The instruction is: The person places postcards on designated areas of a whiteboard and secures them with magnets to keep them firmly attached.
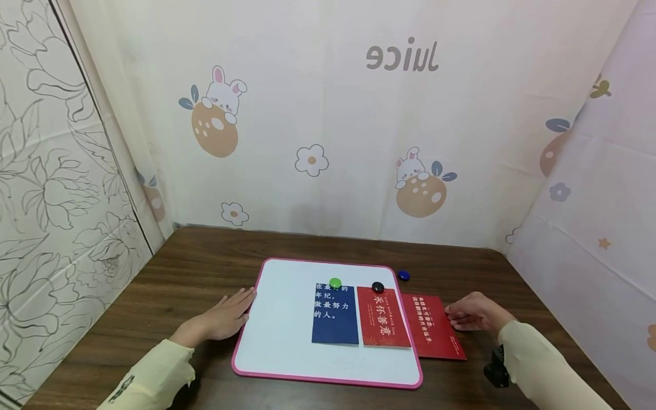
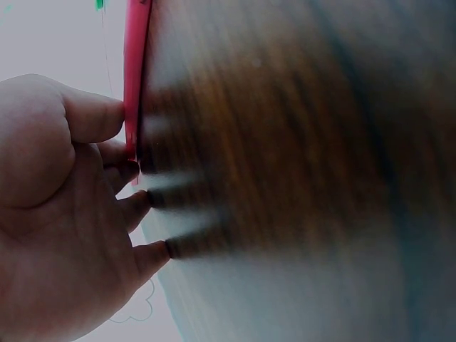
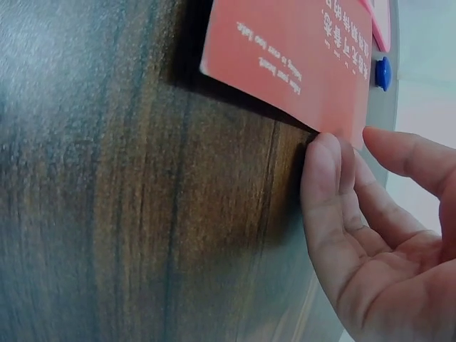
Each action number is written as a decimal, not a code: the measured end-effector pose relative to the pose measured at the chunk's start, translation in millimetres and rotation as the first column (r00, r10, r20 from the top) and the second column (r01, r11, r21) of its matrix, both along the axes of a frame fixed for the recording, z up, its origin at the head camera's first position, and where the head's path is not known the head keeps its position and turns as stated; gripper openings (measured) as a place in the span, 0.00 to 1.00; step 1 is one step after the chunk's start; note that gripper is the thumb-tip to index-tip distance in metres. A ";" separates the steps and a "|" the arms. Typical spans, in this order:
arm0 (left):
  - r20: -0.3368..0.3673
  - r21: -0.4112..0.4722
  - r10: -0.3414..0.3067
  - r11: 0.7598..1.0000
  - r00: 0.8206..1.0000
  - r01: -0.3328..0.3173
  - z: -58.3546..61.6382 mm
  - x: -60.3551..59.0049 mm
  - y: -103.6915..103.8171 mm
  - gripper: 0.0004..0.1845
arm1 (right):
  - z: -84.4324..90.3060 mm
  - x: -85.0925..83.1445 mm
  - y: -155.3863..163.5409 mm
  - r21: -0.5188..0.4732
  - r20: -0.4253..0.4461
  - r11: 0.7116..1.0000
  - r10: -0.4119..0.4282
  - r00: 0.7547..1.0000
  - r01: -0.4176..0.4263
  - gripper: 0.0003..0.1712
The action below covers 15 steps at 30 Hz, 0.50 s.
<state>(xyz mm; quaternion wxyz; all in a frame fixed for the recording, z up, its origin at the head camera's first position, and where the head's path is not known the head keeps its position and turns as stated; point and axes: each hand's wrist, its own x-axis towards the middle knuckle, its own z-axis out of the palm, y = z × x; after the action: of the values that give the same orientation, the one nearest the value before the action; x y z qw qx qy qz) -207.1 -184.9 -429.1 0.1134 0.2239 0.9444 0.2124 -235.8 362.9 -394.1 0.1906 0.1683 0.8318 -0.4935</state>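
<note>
A whiteboard [image 1: 279, 319] with a pink rim lies on the table, carrying a blue card [image 1: 335, 327] and a red card [image 1: 376, 319]. A green round magnet [image 1: 335, 283] sits at the blue card's top, a black one [image 1: 377, 287] at the red card's. My left hand [image 1: 228, 316] rests at the board's left rim, fingers extended, thumb against the pink edge [image 2: 132, 71] in the left wrist view. With thumb and fingertips my right hand [image 1: 474, 312] pinches the right edge of a second red card [image 1: 435, 330], right beside the board. Its near corner [image 3: 221, 64] stands over a shadow.
A blue round magnet [image 1: 404, 275] lies on the dark wooden table [image 1: 287, 242] past the board's far right corner. A patterned curtain [image 1: 318, 114] hangs behind the table, and more printed cloth [image 1: 605, 199] closes off the right side.
</note>
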 end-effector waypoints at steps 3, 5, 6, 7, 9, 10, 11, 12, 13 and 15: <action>0.000 0.000 0.002 1.000 1.000 -0.002 0.8 0.1 0.2 0.29 | 0.8 0.1 -0.3 0.009 0.000 1.000 0.008 1.000 -0.008 0.09; 0.000 0.000 0.003 1.000 1.000 -0.003 1.2 0.1 0.4 0.28 | 1.2 0.4 -0.3 0.012 -0.002 1.000 0.016 1.000 -0.016 0.09; 0.000 0.000 0.004 1.000 1.000 -0.004 1.3 0.1 0.4 0.29 | 1.5 0.7 -0.2 0.012 -0.003 1.000 0.021 1.000 -0.021 0.09; 0.001 0.000 0.005 1.000 1.000 -0.005 1.3 0.2 0.5 0.29 | 1.9 0.9 -0.2 0.012 -0.002 1.000 0.025 1.000 -0.025 0.10; 0.003 0.000 0.005 1.000 1.000 -0.005 1.2 0.3 0.4 0.29 | 2.0 1.1 -0.3 0.015 -0.001 1.000 0.022 1.000 -0.022 0.10; 0.002 -0.001 0.005 1.000 1.000 -0.005 1.1 0.3 0.4 0.29 | 2.3 1.3 -0.2 0.014 -0.001 1.000 0.024 1.000 -0.024 0.10; 0.002 -0.002 0.005 1.000 1.000 -0.005 1.0 0.4 0.4 0.29 | 2.3 1.2 0.1 0.013 0.000 1.000 0.027 1.000 -0.027 0.11; 0.001 -0.002 0.004 1.000 1.000 -0.004 0.9 0.5 0.3 0.29 | 2.3 1.2 0.2 0.011 0.002 1.000 0.026 1.000 -0.026 0.12; 0.002 -0.002 0.003 1.000 1.000 -0.003 0.8 0.5 0.3 0.29 | 2.1 1.0 0.4 0.010 0.004 1.000 0.027 1.000 -0.027 0.14; 0.001 -0.002 0.000 1.000 1.000 0.000 0.7 0.4 0.1 0.29 | 1.3 0.2 1.1 0.002 0.009 1.000 0.024 1.000 -0.024 0.16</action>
<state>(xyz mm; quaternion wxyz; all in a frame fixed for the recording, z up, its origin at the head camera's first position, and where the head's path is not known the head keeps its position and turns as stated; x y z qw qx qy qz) -206.7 -184.8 -428.5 0.1142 0.2237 0.9445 0.2118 -235.6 364.0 -392.8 0.1999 0.1604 0.8335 -0.4895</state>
